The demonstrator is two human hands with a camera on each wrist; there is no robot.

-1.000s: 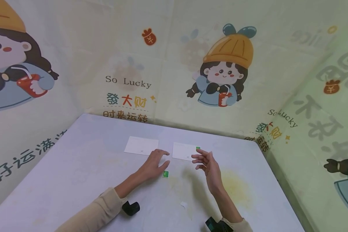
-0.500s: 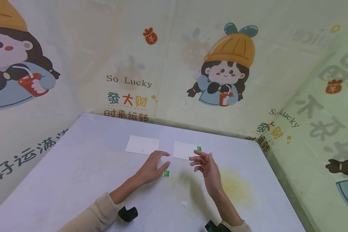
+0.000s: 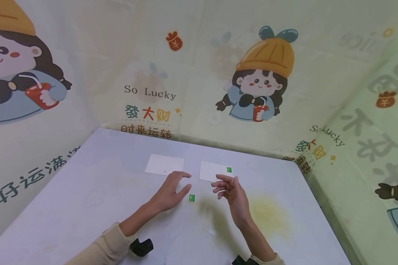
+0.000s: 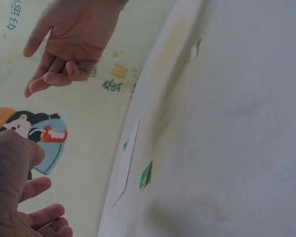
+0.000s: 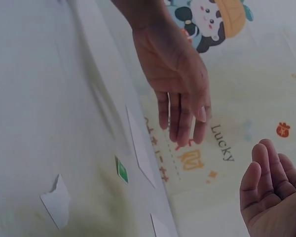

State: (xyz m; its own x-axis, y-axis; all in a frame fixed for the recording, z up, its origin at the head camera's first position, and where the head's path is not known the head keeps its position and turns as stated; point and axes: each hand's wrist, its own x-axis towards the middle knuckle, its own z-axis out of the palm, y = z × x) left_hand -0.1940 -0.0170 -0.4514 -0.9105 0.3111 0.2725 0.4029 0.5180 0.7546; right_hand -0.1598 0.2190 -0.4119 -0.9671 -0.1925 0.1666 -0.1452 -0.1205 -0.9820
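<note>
My left hand hovers over the table with thumb and fingers spread apart, holding nothing. Opposite it, my right hand is raised with loosely bent fingers and an empty palm. Between and below them a small green stamp-like square lies on the table. Beyond the left fingers is a blank-looking white card. A second white card lies to its right, a green square at its right end; the right fingertips overlap its lower edge in the head view. The left wrist view shows the loose green square edge-on.
A torn white paper scrap lies nearer the person; it shows large in the right wrist view as a ragged scrap. The white table ends at printed cloth walls behind and at the sides. A yellow stain marks the tabletop.
Both hands have drifted slightly left relative to the table, and the head view has shifted a little. The right fingers no longer overlap the green square on the right card.
</note>
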